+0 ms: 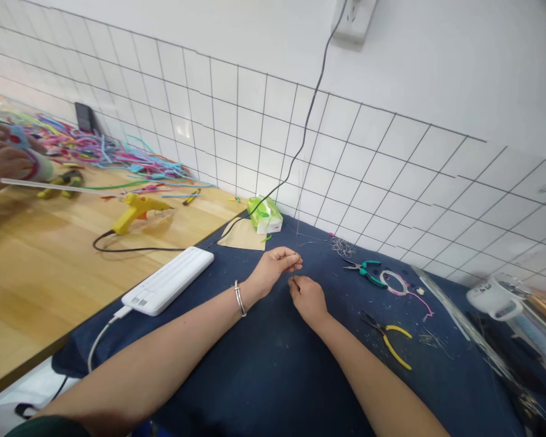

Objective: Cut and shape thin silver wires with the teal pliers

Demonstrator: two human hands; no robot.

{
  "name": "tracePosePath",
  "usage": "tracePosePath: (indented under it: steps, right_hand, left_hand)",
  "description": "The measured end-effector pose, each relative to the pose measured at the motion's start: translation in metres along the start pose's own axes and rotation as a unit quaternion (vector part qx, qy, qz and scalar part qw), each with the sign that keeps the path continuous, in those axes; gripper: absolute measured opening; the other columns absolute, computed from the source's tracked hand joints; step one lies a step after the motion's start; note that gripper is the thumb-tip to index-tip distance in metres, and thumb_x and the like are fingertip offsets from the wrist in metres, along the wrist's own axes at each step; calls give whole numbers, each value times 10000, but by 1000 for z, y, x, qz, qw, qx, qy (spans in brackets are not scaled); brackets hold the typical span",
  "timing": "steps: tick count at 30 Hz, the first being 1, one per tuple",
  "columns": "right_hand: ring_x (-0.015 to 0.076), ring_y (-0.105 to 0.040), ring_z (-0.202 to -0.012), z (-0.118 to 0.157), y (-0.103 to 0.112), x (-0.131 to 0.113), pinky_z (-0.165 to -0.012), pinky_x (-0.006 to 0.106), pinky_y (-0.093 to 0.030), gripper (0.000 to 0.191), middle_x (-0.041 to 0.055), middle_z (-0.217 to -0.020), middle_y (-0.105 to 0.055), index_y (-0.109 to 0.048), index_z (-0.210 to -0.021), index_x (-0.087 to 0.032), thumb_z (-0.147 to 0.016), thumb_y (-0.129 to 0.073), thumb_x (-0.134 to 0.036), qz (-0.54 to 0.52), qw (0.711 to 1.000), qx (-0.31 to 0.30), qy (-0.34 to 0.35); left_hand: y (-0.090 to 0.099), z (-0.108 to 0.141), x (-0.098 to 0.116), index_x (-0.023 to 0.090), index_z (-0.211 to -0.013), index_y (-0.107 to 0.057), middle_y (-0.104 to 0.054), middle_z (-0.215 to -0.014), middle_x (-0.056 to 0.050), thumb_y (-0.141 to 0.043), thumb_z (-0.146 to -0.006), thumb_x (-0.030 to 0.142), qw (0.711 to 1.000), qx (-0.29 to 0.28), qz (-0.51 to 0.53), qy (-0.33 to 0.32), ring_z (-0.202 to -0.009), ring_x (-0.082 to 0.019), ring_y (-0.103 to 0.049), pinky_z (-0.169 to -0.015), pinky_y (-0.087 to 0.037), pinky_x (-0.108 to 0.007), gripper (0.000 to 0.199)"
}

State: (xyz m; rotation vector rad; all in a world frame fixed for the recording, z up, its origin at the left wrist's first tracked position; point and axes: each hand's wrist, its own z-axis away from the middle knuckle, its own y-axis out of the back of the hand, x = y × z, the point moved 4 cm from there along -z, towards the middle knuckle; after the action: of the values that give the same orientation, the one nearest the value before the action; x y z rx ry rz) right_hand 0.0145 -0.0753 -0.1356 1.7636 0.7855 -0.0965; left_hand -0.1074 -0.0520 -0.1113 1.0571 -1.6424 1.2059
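Narrow grip on both sides: left hand [277, 267], thin strand [293, 274], right hand [310, 300].
The strand seems pinched between them above the dark cloth [264, 364]; the step looks like fine hand-shaping, and the next move calls for steady, aligned pinches.

Left arm: sleeve [50, 427] dark green, plain in the part visible, its curved edge crossing the arm at the lower left of view; left forearm [177, 358] bare from that edge onward. Left wrist: one bangle [239, 298], silver-coloured, slim, rounded and shiny, finer detail too small to tell. Right arm: right forearm [368, 370] bare along the whole length in view. Left hand [275, 270] and right hand [310, 300]: both bare
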Motion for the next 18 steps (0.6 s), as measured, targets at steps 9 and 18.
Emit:
tracePosePath:
  steps: [9, 18]
  right_hand:
    - [127, -571, -643, 0, -4, 5, -591, 209, -366, 295, 26, -718, -632, -609, -741, -185, -899, -395, -313, 25, 999, -2, 32]
    - [163, -576, -831, 2, 3, -5, -774, 253, -384, 281, 54, -843, -653, -636, -885, -196, -891, -425, -381, 36, 994, 5, 107]
  left_hand:
    - [-2, -1, 0, 125, -820, -624, -665, -754, -61, -606, -755, 285, 995, -55, -77, 3, -698, -141, -616, -638, -456, -252, 174]
    - [12, -9, -1, 124, -844, -577, -655, -775, -76, -614, -759, 347, 997, -24, -56, 41, -672, -143, -633, -546, -444, -213, 242]
